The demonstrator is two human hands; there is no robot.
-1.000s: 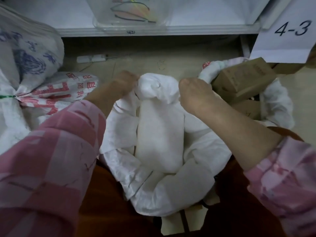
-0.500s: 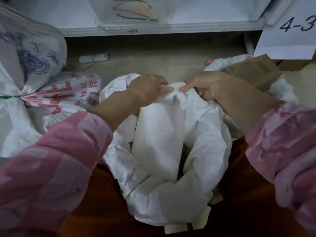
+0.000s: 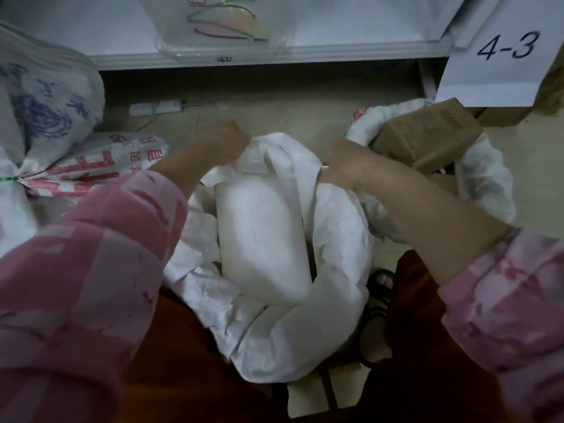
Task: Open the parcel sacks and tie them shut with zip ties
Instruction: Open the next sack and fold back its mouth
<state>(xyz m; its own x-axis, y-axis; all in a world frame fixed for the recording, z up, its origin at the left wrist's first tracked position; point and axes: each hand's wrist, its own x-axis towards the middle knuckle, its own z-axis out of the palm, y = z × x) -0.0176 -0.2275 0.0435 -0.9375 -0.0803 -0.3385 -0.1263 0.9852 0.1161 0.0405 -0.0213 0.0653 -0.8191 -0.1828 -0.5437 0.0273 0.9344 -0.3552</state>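
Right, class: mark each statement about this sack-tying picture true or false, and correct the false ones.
1. Both hands grip the white sack. True: the left hand and right hand each hold its far rim.
2. The paper sign reads 2-1. False: it reads 4-3.
3. A cardboard box sits in the other sack, behind the right hand. True.
4. The printed sack on the left has green lettering. False: red.
5. Zip ties lie in the clear tub on the shelf. True.
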